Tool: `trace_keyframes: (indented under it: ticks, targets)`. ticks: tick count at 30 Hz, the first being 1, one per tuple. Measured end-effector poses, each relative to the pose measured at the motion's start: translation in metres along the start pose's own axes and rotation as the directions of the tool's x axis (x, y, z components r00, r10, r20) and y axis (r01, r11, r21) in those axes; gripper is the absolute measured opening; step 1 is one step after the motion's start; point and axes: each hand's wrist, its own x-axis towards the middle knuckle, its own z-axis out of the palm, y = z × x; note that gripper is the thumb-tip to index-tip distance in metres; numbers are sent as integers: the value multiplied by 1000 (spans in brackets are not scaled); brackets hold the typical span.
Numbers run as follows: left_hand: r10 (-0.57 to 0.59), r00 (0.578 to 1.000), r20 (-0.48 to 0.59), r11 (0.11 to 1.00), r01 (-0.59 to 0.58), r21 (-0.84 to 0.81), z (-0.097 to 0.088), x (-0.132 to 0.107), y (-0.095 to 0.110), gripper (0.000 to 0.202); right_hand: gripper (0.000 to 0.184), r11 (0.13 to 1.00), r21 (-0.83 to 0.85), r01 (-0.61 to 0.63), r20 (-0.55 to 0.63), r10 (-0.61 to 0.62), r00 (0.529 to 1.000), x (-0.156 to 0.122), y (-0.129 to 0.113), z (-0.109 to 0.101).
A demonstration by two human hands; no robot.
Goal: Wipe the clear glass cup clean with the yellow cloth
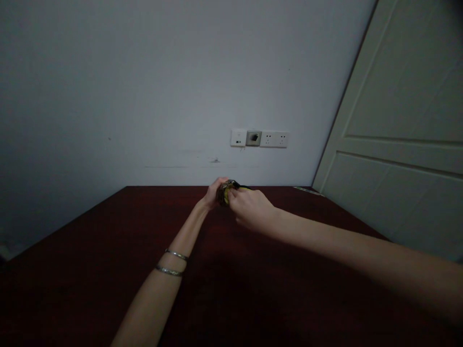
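**One small bundle (pixel 221 195), left hand (pixel 212 195) and right hand (pixel 253 208) together on it**

In the head view, the bundle sits between the two hands near the middle, over the far part of a dark red table (pixel 90 260); whether it touches the tabletop cannot be told. It shows brown, black and yellow, but it is too small and dim to name surely. The left hand is clasped around its left side. The right hand, fingers curled in, grips its yellow part from the right and hides much of it. Two silvery bracelets (pixel 169 272) circle the left forearm, one just above the other. Behind the table stands a pale, scuffed wall (pixel 173 86) bearing a row of socket plates (pixel 274 139), the middle one greyer. To the right is a pale panelled door (pixel 405 106).
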Motion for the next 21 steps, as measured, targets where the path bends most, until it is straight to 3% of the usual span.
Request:
trace_keyframes:
  ticks: [3,5,8,11,13,16,19,21]
  targets:
    - [84,996,-19,996,-84,-16,0,-3,1,23,28,978,171,-119,85,105,991,13,4,-14]
    - [121,992,-28,992,-122,-26,0,-5,0,22,25,907,369,-202,119,170,978,18,7,-17]
    - [152,988,-41,987,-153,-40,-1,-7,-3,23,18,678,655,-333,202,268,942,23,13,-16]
    - [170,984,-50,984,-172,-54,-2,-6,-8,26,12,490,764,-419,298,308,904,25,17,-12]
    - [175,984,-41,981,-178,-76,-2,-5,-11,32,11,319,819,-476,371,337,865,26,18,-9]
    - [198,980,-17,970,-198,-138,-1,-3,-17,43,11,-15,871,-491,450,427,785,26,13,0]
    - [212,976,-42,959,-217,-180,3,-2,-23,46,13,-347,860,-375,510,545,665,24,2,9]
    - [199,977,-78,957,-210,-198,6,-3,-26,46,13,-511,816,-270,558,577,597,24,-5,12]
